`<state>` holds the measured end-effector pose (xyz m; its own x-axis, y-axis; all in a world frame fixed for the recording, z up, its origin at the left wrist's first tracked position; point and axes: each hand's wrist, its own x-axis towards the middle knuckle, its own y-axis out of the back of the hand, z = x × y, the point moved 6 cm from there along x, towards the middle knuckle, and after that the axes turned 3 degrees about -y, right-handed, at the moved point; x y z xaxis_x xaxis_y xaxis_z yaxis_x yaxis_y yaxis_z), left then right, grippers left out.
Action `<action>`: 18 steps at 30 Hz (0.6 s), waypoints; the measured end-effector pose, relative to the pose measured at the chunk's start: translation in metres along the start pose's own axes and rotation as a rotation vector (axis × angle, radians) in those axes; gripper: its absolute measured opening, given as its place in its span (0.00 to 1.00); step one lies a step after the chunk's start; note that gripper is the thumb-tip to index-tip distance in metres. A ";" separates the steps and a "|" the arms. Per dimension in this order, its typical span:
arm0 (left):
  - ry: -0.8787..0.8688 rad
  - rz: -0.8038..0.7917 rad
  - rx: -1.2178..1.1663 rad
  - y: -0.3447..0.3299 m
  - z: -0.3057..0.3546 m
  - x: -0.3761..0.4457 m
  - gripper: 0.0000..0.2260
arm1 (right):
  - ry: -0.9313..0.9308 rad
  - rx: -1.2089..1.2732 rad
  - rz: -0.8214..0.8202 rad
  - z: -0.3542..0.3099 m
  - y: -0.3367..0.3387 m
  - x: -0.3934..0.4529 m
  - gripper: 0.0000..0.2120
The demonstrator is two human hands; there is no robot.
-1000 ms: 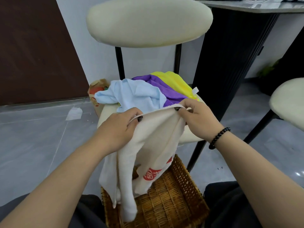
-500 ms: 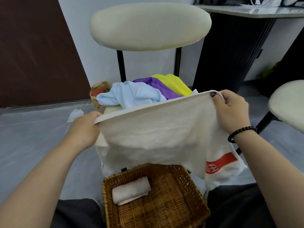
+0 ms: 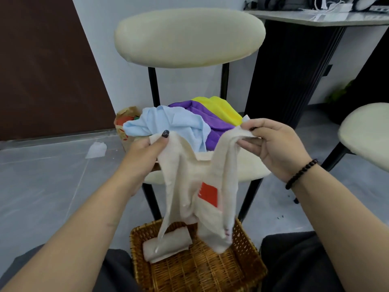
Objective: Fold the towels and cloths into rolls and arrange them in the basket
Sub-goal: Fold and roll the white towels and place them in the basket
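Note:
A cream towel (image 3: 190, 186) with a red label hangs bunched between my hands above the wicker basket (image 3: 248, 268). My left hand (image 3: 145, 152) grips one top corner and my right hand (image 3: 273, 144) pinches the other. One rolled cream towel (image 3: 174, 243) lies in the basket's left part, partly behind the hanging towel. On the chair seat (image 3: 250, 171) behind lie a light blue cloth (image 3: 168, 121), a purple cloth (image 3: 202, 114) and a yellow cloth (image 3: 225, 108) in a heap.
The chair has a padded cream backrest (image 3: 189, 36) and black legs. A second cream seat (image 3: 366, 133) stands at the right, a dark table (image 3: 315, 15) behind it. A paper bag (image 3: 126, 119) and a scrap of paper (image 3: 96, 149) lie on the grey floor.
Half a second ago the towel was stretched flat between my spread hands. Now my hands have come closer together, and the towel sags in folds over the basket.

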<state>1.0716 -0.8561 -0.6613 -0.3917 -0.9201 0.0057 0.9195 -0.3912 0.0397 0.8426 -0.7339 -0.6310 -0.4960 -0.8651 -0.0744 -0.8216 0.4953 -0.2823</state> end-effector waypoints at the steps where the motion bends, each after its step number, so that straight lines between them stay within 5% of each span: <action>1: 0.013 0.002 -0.047 -0.005 -0.001 0.001 0.09 | -0.003 0.076 -0.002 0.002 -0.002 0.003 0.12; 5: 0.034 0.011 -0.118 -0.021 -0.004 0.010 0.09 | 0.027 0.067 0.002 0.016 -0.007 0.021 0.16; 11: 0.094 0.025 -0.146 -0.036 -0.013 0.024 0.08 | 0.130 -0.918 -0.238 0.064 -0.028 0.045 0.33; 13: 0.121 0.050 -0.171 -0.035 -0.017 0.029 0.07 | 0.197 -1.202 -0.293 0.077 -0.037 0.045 0.31; 18: 0.174 0.125 -0.218 -0.026 -0.024 0.042 0.06 | 0.233 -1.324 -0.500 0.086 -0.054 0.033 0.21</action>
<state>1.0323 -0.8849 -0.6865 -0.2803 -0.9438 -0.1751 0.9533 -0.2523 -0.1663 0.8949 -0.7955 -0.7008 -0.0090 -0.9990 -0.0427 -0.5085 -0.0322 0.8605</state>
